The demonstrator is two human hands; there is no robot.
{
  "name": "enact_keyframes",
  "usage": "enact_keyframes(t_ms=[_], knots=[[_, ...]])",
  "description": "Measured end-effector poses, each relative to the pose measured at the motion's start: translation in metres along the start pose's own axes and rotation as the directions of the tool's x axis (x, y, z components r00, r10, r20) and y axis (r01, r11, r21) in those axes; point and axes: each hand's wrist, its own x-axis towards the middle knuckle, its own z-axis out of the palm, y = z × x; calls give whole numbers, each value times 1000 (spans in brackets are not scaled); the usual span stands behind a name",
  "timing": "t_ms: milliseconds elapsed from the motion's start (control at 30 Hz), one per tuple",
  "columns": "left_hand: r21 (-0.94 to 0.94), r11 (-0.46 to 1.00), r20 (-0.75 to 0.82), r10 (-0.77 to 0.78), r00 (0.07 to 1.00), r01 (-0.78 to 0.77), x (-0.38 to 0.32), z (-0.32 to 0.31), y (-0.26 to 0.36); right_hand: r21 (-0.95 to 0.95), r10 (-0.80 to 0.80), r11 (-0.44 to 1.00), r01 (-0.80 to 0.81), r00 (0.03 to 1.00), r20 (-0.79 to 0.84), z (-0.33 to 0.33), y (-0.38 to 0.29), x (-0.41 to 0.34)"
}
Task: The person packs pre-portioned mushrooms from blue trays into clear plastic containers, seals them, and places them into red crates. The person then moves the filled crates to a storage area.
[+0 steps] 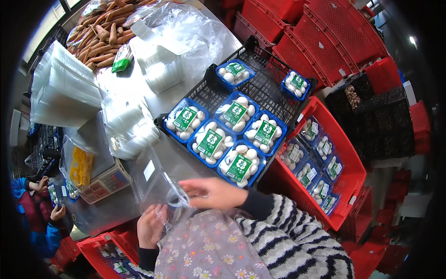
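Observation:
A clear plastic clamshell container [156, 178] stands tilted at the table's near edge, just before the apron, with a white label on its lid. My left hand [152, 225] grips its lower left side, thumb and fingers around the plastic. At its right side is my right hand [212, 192], fingers reaching over the edge; whether they grip it is unclear. Beyond, blue trays of white mushrooms [209, 142] with green labels lie in a black plastic crate [254, 87]. Left of the crate are stacks of clear plastic containers [130, 130].
A scale [108, 183] with yellow tape rings [81, 165] in a clear box stands left. Carrots [101, 38] lie at the back. A red crate [352, 174] of packed trays is at right, another red crate [101, 244] below left. A co-worker's hands [57, 212] hold packs at far left.

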Motion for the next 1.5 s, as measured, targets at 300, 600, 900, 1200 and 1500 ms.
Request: enact_keyframes(t_ms=[300,600,900,1200,1500], knots=[[110,980,-55,173,983,-166,2,3,3,-704,-101,344,-621,721,-685,-106,50,32],[191,969,-136,181,974,-154,5,-6,-3,-375,-214,916,-146,612,-762,-99,77,36],[288,887,-132,409,903,-360,2,6,4,69,-224,911,407,627,-746,-81,49,-19],[243,839,-62,514,856,-487,10,22,1,278,-205,778,563,647,-735,-67,22,-36],[169,871,184,432,883,-461,18,32,-14,528,19,833,162,947,-320,4,3,8]])
